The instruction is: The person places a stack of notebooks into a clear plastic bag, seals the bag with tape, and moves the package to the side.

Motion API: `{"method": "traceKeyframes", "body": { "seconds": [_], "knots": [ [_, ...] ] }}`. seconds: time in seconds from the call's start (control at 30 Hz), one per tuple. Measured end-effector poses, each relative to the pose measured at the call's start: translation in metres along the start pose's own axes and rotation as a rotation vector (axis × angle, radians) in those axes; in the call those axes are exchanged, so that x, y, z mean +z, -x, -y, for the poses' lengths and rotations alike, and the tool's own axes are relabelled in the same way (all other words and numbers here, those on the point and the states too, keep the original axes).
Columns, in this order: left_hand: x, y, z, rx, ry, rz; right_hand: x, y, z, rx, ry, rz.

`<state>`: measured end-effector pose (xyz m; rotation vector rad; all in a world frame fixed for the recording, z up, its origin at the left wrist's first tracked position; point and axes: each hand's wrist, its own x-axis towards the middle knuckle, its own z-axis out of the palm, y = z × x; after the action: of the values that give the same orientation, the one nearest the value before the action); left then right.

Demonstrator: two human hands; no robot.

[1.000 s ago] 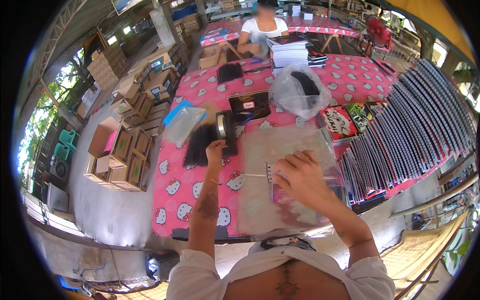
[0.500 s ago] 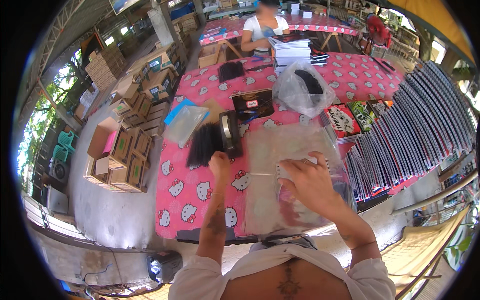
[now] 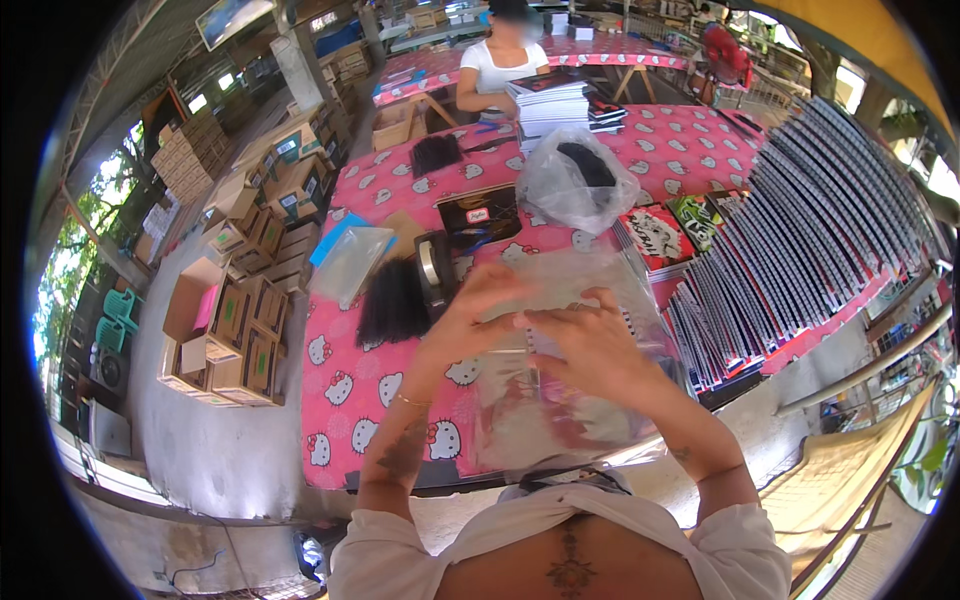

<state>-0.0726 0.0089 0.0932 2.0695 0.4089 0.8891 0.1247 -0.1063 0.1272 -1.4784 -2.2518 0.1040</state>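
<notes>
Both hands are raised over the pink patterned tabletop (image 3: pixel 350 400), working at the upper edge of a clear plastic bag (image 3: pixel 560 400). The left hand (image 3: pixel 470 310) has its fingers (image 3: pixel 500 285) curled onto the bag's top edge, pinching the film. The right hand (image 3: pixel 590 345) sits just beside it, its fingers (image 3: pixel 540 322) pointing toward the left hand and likewise clenched on the same edge, so the two sets of fingertips nearly meet. The bag hangs down from the fingers toward the person's chest, and a dark, reddish flat item shows dimly through the film below the right hand; what it is cannot be told.

Just beyond the left fingers stands a tape dispenser (image 3: pixel 437 268), with a bundle of black strips (image 3: pixel 392 300) lying on its left. Farther out from the left fingers lies a stack of clear sleeves (image 3: pixel 350 262). Beyond both hands sits a dark flat box (image 3: pixel 480 215), and past the right fingers a crumpled clear bag with something black inside (image 3: pixel 572 180). To the right of the right fingers, rows of overlapped dark booklets (image 3: pixel 800 250) cover the tabletop.

Across the tabletop, well apart from the hands, another person in a white top (image 3: pixel 495 70) stands behind a pile of books (image 3: pixel 550 100). Cardboard boxes (image 3: pixel 230 300) stand on the floor to the left.
</notes>
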Motion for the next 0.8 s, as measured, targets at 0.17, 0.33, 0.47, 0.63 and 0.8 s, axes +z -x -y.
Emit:
{"method": "traceKeyframes", "body": {
  "seconds": [0.17,0.33,0.47,0.63,0.8],
  "knots": [
    [-0.019,-0.002,-0.018,0.071,-0.253,0.149,-0.039,0.044,-0.039,-0.136,0.043,-0.304],
    [0.013,-0.027,-0.002,0.095,-0.269,0.142,0.026,0.092,-0.125,0.220,-0.671,-0.183],
    [0.055,-0.053,0.009,0.217,-0.437,0.122,0.031,0.072,-0.120,-0.140,-0.221,0.055],
    [0.089,-0.049,0.032,0.309,-0.759,0.084,0.039,0.065,-0.124,-0.192,-0.276,0.131],
    [0.110,-0.054,0.037,0.056,-0.640,-0.169,0.047,0.070,-0.127,-0.184,-0.313,0.085]
  ]
}}
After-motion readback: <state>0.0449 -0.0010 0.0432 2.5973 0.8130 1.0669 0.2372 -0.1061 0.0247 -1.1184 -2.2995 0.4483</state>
